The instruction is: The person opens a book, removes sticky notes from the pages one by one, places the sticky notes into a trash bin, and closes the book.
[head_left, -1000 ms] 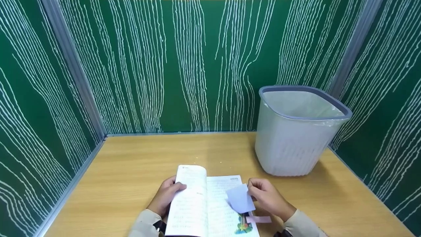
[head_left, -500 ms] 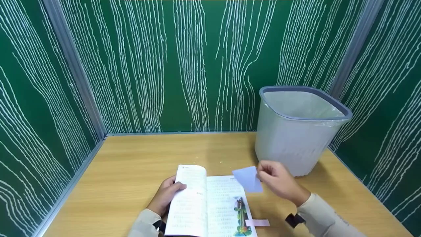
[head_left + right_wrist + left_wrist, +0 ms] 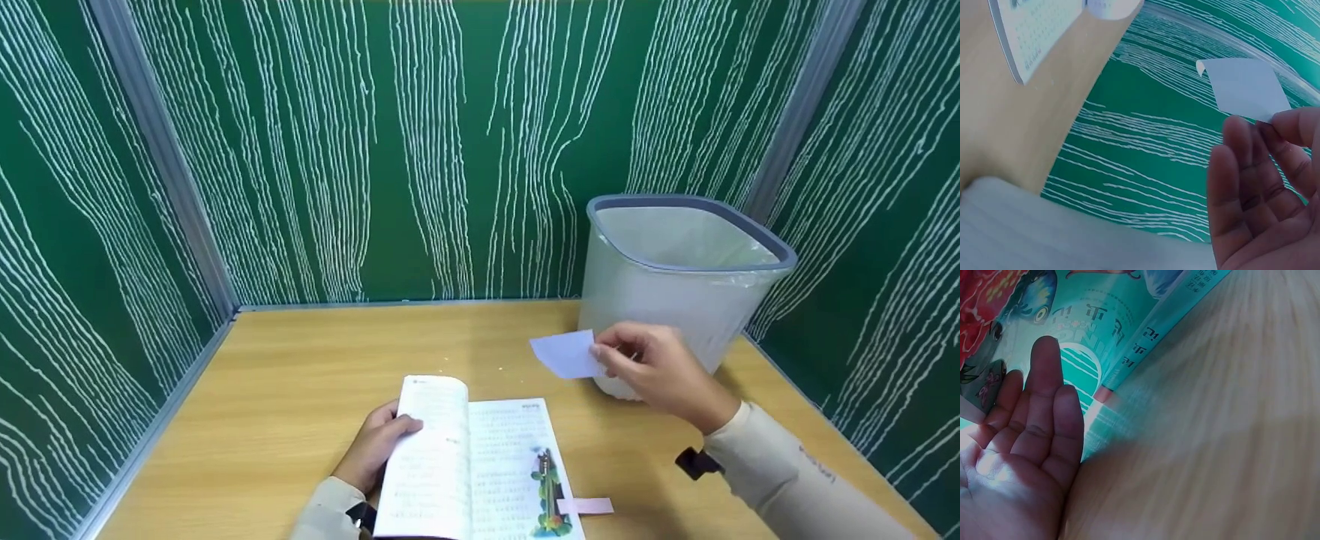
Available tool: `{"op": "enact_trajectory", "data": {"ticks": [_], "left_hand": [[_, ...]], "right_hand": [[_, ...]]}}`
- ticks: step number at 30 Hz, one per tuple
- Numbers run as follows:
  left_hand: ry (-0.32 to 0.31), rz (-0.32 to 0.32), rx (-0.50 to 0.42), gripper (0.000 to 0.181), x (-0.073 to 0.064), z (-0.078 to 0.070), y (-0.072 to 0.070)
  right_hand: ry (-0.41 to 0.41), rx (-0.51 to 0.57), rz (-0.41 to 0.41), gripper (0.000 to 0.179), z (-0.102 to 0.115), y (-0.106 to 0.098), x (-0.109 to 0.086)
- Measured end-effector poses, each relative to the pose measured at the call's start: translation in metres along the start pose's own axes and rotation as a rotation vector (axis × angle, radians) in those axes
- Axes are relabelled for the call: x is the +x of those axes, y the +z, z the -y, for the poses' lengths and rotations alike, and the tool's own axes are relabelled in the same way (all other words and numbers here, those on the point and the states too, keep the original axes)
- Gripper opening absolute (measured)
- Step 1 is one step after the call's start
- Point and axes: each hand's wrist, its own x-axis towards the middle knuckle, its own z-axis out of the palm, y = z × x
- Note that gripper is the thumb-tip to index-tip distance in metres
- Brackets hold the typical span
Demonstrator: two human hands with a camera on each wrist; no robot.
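An open book (image 3: pixel 424 465) with printed pages lies low in the head view, its left side raised. My left hand (image 3: pixel 375 444) holds that left edge, thumb on the page and fingers underneath. The left wrist view shows these fingers against the teal illustrated cover (image 3: pixel 1086 312). Between thumb and forefinger, my right hand (image 3: pixel 667 367) pinches a pale purple sticky note (image 3: pixel 564 355) by one edge, above the table and beyond the book. In the right wrist view one corner of the note (image 3: pixel 1244 84) curls. A pink paper strip (image 3: pixel 592 505) sticks out from the book's right edge.
A whitish bin (image 3: pixel 645 292) with a grey rim and a plastic liner stands at the back right, partly behind my right hand. Green walls (image 3: pixel 375 150) with white lines surround the wooden table (image 3: pixel 337 352). Tiny bits lie behind the book.
My right hand has lifted the sticky note off the right page and carried it up and away toward the bin. The picture on that page is now uncovered. The left hand keeps its hold.
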Motion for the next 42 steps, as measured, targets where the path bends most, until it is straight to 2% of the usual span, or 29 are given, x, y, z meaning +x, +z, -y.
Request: {"op": "enact_trajectory", "data": {"ticks": [6, 11, 15, 20, 25, 42], "left_hand": [[0.006, 0.007, -0.005, 0.054, 0.0, -0.002, 0.001], [0.0, 0.015, -0.019, 0.055, 0.0, -0.001, 0.0], [-0.006, 0.026, -0.036, 0.057, 0.0, 0.0, -0.001], [0.004, 0.025, -0.033, 0.06, -0.001, 0.001, -0.002], [-0.021, -0.001, -0.025, 0.057, -0.004, 0.002, -0.003], [-0.012, -0.005, -0.011, 0.057, -0.001, 0.0, 0.001]], "right_hand": [[-0.014, -0.07, -0.07, 0.006, 0.009, -0.02, 0.009], [-0.044, -0.13, -0.169, 0.006, 0.013, -0.035, 0.02], [-0.023, -0.158, -0.233, 0.01, 0.016, -0.048, 0.027], [0.021, -0.166, -0.26, 0.018, 0.023, -0.061, 0.032], [0.04, -0.162, -0.266, 0.026, 0.025, -0.07, 0.04], [0.133, -0.207, -0.383, 0.037, 0.009, -0.116, 0.059]]}}
